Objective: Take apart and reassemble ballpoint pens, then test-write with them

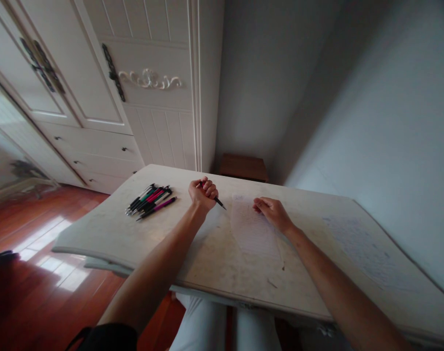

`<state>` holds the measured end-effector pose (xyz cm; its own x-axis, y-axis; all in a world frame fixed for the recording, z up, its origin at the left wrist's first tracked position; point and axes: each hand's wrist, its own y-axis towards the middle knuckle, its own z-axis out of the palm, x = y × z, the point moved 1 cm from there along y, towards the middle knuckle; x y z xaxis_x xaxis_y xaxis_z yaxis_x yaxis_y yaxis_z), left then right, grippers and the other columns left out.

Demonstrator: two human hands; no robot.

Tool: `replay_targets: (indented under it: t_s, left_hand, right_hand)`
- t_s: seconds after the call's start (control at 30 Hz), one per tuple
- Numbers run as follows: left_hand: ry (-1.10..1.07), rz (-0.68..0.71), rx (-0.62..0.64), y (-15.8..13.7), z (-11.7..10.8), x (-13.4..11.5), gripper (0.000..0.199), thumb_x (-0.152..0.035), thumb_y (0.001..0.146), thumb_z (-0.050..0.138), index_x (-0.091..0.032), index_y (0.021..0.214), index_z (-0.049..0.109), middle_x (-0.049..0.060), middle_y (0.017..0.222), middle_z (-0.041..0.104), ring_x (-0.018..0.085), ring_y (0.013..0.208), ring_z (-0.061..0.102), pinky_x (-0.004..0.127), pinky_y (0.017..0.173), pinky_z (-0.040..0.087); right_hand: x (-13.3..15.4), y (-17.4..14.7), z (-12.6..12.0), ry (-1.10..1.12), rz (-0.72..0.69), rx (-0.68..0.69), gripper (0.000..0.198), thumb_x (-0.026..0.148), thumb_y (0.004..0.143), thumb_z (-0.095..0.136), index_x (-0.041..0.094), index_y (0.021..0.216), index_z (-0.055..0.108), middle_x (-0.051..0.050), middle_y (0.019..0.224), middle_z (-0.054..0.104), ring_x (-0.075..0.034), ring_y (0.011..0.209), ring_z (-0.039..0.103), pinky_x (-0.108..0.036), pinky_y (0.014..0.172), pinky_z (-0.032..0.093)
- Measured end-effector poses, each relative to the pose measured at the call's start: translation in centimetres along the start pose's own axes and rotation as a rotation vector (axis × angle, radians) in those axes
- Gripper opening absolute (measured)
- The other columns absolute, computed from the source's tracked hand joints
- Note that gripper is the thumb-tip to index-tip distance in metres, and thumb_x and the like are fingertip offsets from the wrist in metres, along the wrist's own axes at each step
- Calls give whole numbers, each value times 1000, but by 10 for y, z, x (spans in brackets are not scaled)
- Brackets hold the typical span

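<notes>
Head view: left hand [204,193] clenched round one pen [220,202], mid-frame. So one's up; other pens [151,199] lie bunched on the bench [207,243], left of centre. Right hand [273,210] half-curled over sheet [249,231], centre-right; dim, can't tell if it grasps anything.

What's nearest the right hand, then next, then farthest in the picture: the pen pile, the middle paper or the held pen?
1. Middle paper: at the right hand.
2. Held pen: leftward, in the left hand.
3. Pen pile: farthest left.
</notes>
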<state>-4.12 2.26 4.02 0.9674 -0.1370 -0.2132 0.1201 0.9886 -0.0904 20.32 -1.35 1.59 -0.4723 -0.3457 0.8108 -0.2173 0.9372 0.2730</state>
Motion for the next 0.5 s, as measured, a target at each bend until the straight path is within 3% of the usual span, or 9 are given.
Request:
replay_targets:
  t_s: [0.5]
  left_hand:
    - [28,-20,-8,1,-3,5,12,-22,76,44,-18,64,43,-9,48,22,6,32,18,20,33,9]
  right_hand:
    - [8,-2,1,-76,-58,10,60,72,85,45,18,66,63,-7,66,66,-19,62,60,-30,61,44]
